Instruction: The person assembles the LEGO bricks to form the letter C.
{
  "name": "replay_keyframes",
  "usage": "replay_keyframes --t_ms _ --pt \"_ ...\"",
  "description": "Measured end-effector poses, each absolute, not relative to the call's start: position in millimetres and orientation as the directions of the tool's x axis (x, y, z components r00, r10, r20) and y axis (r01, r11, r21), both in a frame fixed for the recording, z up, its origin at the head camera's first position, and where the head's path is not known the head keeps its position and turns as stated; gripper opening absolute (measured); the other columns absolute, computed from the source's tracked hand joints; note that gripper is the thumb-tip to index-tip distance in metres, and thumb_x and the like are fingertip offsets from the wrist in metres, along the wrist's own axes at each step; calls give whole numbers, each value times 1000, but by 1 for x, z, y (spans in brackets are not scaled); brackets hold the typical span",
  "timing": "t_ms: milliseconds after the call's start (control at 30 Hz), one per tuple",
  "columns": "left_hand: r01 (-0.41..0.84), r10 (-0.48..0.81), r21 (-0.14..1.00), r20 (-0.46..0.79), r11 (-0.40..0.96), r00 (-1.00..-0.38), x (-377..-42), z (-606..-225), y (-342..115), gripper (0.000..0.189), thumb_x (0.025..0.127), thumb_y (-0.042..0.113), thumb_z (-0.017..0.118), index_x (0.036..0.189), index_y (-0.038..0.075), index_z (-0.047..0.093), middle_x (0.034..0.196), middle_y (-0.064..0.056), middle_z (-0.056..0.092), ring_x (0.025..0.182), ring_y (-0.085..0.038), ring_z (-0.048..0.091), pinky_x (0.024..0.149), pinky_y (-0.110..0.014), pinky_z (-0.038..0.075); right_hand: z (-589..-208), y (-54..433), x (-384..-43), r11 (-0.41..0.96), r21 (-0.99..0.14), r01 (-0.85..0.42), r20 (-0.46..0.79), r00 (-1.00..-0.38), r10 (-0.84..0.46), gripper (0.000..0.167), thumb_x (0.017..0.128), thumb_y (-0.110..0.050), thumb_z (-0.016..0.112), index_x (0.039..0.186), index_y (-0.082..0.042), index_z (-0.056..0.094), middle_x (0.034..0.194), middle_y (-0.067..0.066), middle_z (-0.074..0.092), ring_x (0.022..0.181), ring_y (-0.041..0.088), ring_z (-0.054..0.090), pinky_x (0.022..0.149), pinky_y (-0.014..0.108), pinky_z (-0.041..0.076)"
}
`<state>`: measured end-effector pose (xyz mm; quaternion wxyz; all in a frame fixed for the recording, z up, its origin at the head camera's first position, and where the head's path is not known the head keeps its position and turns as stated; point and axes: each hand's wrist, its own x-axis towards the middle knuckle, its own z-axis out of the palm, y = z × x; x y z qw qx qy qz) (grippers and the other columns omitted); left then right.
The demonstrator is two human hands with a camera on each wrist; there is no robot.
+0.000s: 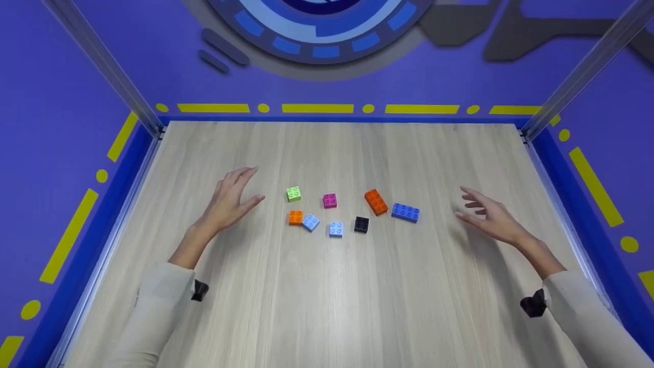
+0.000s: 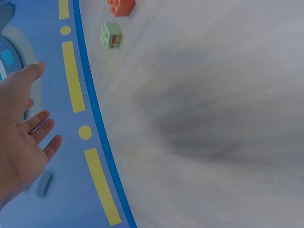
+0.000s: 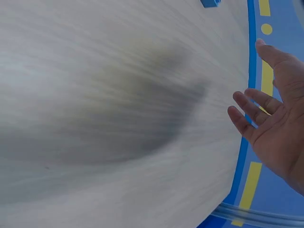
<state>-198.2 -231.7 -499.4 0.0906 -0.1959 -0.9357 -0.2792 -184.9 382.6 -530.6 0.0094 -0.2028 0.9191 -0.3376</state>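
Note:
My left hand (image 1: 228,202) hovers over the table left of the bricks, thumb spread from the fingers, holding nothing. Nearest to it are a lime green brick (image 1: 293,193) and an orange brick (image 1: 296,217); a light blue brick (image 1: 310,223) lies against the orange one. In the middle sit a magenta brick (image 1: 330,200), a second light blue brick (image 1: 335,229) and a black brick (image 1: 361,225). Farther right are a longer red-orange brick (image 1: 376,202) and a longer blue brick (image 1: 405,212). My right hand (image 1: 490,219) is raised to the right of the blue brick, fingers loosely bent, with nothing in it.
The bricks lie on a light wood-grain table (image 1: 347,306). Blue-purple panels with yellow dashes (image 1: 318,108) enclose its back and sides. Metal posts (image 1: 110,66) stand at the back corners. A dark device (image 1: 534,303) sits at each wrist.

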Motion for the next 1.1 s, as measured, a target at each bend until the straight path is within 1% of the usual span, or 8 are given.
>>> replay_keyframes --t_ms 200,433,600,700,733,833,933,1100 --pt "419 345 581 240 697 -907 -199 -504 -196 59 92 29 65 143 9 44 142 -14 46 134 -30 39 109 -53 30 -541 367 -182 650 -673 -352 96 -914 -395 58 91 -16 66 142 -1 43 126 28 58 105 41 62 83 54 50" --pt "425 417 681 190 596 -889 -197 -507 -149 54 93 29 64 141 12 47 142 -8 47 133 -24 41 111 -47 33 -549 351 -179 623 -694 -360 105 -907 -408 52 90 -12 66 136 3 48 120 26 61 101 40 64 80 49 53" --pt "429 460 785 209 448 -863 -203 -518 -112 49 93 23 64 137 6 50 131 -15 56 121 -31 52 101 -50 42 -549 332 -177 592 -707 -386 139 -898 -418 48 89 -2 65 133 7 50 117 29 61 99 44 63 79 54 52" --pt "392 489 858 199 333 -849 -206 -522 -82 46 93 16 63 135 2 51 124 -20 59 112 -38 57 95 -50 47 -557 323 -181 594 -714 -370 129 -904 -408 46 89 -4 65 132 7 51 117 28 62 98 41 64 80 52 52" --pt "373 498 873 183 315 -848 -207 -524 -70 46 93 16 63 135 2 51 124 -19 59 109 -37 59 93 -47 49 -560 322 -182 594 -716 -367 128 -905 -405 46 89 -6 66 131 7 52 116 28 62 97 39 64 79 50 53" --pt "336 547 895 131 293 -827 -208 -531 -37 45 94 15 62 136 3 50 124 -19 59 106 -31 62 89 -38 52 -572 322 -184 605 -715 -351 121 -914 -388 47 88 -12 69 130 4 54 115 23 64 95 31 64 78 43 53" --pt "347 602 887 103 305 -792 -211 -542 -13 46 95 18 61 137 3 50 126 -20 59 106 -27 62 86 -34 52 -575 316 -185 609 -720 -334 116 -922 -368 47 86 -12 71 128 4 56 114 22 65 93 30 64 77 42 53" --pt "360 656 886 88 293 -750 -212 -551 8 47 94 17 61 137 2 49 127 -22 58 108 -31 61 92 -41 50 -580 304 -186 633 -709 -312 123 -938 -325 47 83 -13 74 124 4 59 111 21 65 86 28 64 73 32 52"
